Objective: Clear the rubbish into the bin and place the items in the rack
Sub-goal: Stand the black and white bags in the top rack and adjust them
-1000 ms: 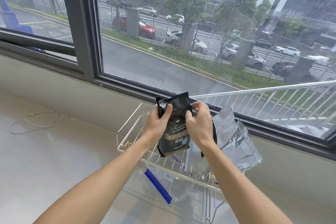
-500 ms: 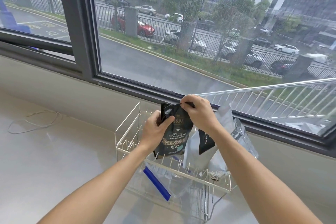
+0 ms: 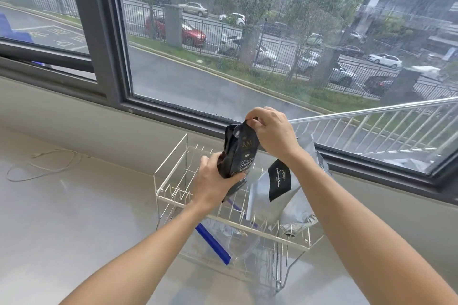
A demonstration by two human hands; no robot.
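Closest to the camera, both bare forearms reach in from the bottom edge over a pale countertop [image 3: 74,218]. Just past them sits a white wire rack [image 3: 173,202], parked near the counter's far edge right under the window [image 3: 223,69]. On the rack's lower level there's a clear zip bag with a blue seal strip [image 3: 213,242] lying at a slant. Up top on the right side, a silver pouch with a black label [image 3: 277,195] leans in the slots, with a crinkled silver bag [image 3: 297,224] slumped beside it at the rack's right end.

The left hand [image 3: 213,181] is wrapped around the lower part of a black coffee pouch [image 3: 240,153], thumb across the front, fingers behind. The right hand [image 3: 270,131] pinches the pouch's top edge between thumb and fingertips. So the pouch is held upright in the air over the middle of the rack's top level, just left of the silver pouch; can't tell if its bottom touches the wires, since the left hand hides that bit.

Further off to the left, a thin white cord [image 3: 42,163] lies looped on the counter near the wall. Beyond the glass it's a wet street, parked cars and a fence.
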